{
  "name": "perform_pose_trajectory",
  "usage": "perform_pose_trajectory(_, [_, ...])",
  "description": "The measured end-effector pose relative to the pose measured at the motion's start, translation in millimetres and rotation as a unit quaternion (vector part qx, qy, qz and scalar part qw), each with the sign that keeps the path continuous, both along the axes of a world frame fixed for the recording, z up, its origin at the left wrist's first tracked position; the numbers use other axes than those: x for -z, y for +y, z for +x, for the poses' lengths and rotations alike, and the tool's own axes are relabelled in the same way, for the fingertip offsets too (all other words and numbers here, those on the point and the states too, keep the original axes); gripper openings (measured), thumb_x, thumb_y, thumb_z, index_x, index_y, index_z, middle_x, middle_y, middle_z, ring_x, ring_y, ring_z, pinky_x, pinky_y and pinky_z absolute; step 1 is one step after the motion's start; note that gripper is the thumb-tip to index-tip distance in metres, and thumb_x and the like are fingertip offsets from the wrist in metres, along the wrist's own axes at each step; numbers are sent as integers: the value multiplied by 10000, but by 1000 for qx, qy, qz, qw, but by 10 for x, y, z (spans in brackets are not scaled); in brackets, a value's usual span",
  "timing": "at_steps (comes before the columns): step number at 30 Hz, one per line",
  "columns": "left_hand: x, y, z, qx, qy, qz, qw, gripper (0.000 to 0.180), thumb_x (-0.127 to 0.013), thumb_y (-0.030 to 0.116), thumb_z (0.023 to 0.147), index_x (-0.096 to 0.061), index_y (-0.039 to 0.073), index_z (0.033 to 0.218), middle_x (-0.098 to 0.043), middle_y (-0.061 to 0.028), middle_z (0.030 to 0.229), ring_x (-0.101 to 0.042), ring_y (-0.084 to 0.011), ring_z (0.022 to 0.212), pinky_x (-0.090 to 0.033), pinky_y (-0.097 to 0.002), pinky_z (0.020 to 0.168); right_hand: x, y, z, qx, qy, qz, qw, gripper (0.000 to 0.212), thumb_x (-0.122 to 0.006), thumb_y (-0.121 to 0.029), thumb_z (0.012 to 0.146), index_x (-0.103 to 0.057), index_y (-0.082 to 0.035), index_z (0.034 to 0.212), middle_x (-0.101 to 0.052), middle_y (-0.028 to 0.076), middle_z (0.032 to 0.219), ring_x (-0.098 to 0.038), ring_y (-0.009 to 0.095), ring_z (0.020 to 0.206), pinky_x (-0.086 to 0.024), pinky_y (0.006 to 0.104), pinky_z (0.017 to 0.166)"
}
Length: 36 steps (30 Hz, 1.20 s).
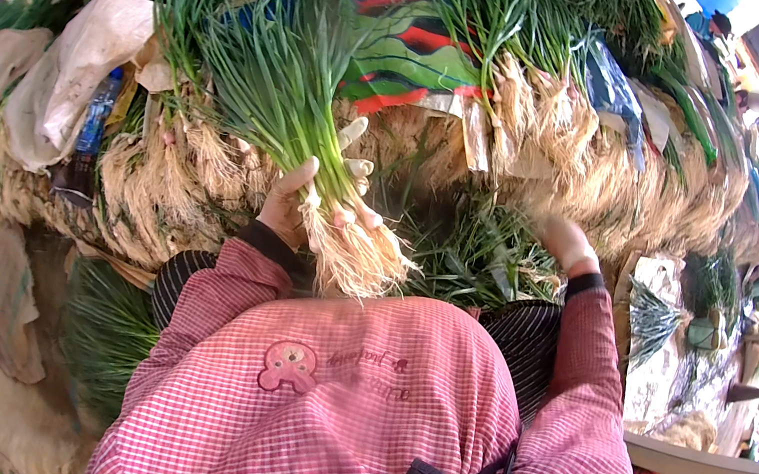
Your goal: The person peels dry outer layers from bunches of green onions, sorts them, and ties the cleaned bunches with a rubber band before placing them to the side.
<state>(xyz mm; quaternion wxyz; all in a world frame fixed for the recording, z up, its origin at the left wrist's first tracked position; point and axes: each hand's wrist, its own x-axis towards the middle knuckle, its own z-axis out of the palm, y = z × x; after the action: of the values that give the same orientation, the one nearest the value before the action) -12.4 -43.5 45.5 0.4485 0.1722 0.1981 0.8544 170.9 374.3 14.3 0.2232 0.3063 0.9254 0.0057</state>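
My left hand (288, 196) is closed around the lower stalks of a bunch of spring onions (332, 163). The long green leaves fan up and away to the left, while the pale bulbs and stringy roots hang toward my lap. Out to the right is my right hand (564, 241), its fingers smeared by motion beside the root ends of a large heap of spring onions (645, 198). Whether it holds anything is hidden by the blur. Between my hands, loose green leaves (485, 245) lie in a low pile in front of my knees.
A striped red, green and black cloth (407, 49) lies over the heap ahead. On the left are a whitish sack (83, 73) and a dark drink bottle (92, 130). More green leaves (109, 332) lie by my left side. A pale curved bar (714, 469) stands at my right.
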Motion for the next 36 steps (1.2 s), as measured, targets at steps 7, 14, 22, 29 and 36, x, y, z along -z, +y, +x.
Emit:
perform_pose_trajectory(7, [174,51,-53,42,-10,29,999,742,-652,311,883,-303,85,1498,-518,-38,867,-481,-192,752,-459,-414,684,-363,-655,-1685,-67,228,133,962,335,-591,-340,935,-643,-69,1125,-691,122,953,-683,279,908,-547,390,809])
perform_pose_trajectory(14, [124,99,-48,-29,3,-31,999,517,-658,231,844,-486,16,1282,-373,-212,1497,-361,-329,1397,-378,-509,1110,-552,-1706,-1285,-239,344,-186,889,193,-632,-262,899,-673,-88,973,-678,124,876,-670,287,811,-532,400,725])
perform_pose_trajectory(22, [301,89,-79,48,-67,-148,986,357,-558,204,956,-577,-67,1188,-662,-157,961,-702,-367,824,-617,-404,719,-359,-1611,-1449,-135,243,-496,823,312,-539,-267,1002,-613,-45,1209,-661,47,982,-601,86,847,-511,264,711])
perform_pose_trajectory(29, [351,114,5,72,-56,-198,976,305,-548,228,975,-604,-42,1104,-680,-160,945,-709,-321,796,-608,-339,687,201,-2183,-1783,90,371,-751,539,203,-564,-150,966,-629,-22,1110,-656,40,997,-628,143,862,-505,268,790])
perform_pose_trajectory(36, [335,53,-5,79,-21,-203,976,308,-564,193,957,-568,-20,1180,-660,-120,947,-687,-260,837,-593,-371,742,-51,-2423,-1543,262,377,-763,455,273,-389,-181,1028,-585,-15,1121,-615,30,838,-588,147,719,-492,276,620])
